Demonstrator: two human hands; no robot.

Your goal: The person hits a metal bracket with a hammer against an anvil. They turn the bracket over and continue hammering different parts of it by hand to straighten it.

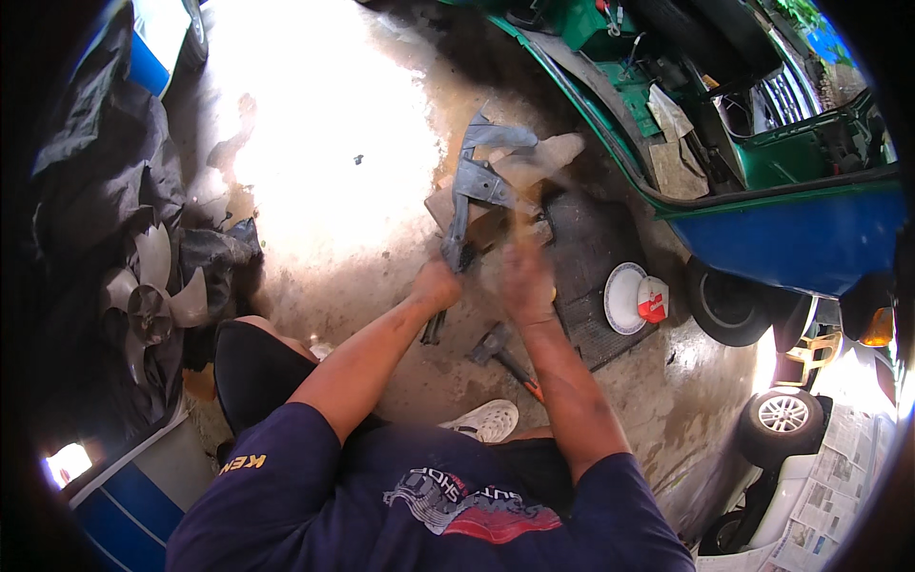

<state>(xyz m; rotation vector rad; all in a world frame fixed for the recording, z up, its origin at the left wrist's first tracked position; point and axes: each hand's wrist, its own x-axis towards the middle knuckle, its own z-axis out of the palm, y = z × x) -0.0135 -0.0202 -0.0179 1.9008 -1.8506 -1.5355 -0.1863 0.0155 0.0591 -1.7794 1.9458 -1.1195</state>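
Observation:
My left hand (437, 285) is closed around the near end of a grey, bent metal bracket (481, 181). The bracket's branching arms rest over stone or wood blocks (553, 162) on the floor. To its right, my right hand (526, 284) is smeared by motion. It looks wrapped round a tool whose tan, wood-coloured handle (521, 214) shows as a streak; the tool's head cannot be made out. Below my hands, a hammer (491, 343) with a dark head and an orange-and-black handle lies on the concrete beside my right forearm.
A black ribbed mat (596, 243) lies to the right, with a white plate (621, 303) and a red-and-white packet (653, 300) near its edge. A green-and-blue vehicle body (791, 243) fills the upper right. At left, a grey fan (150, 313) leans on dark sheeting (105, 191).

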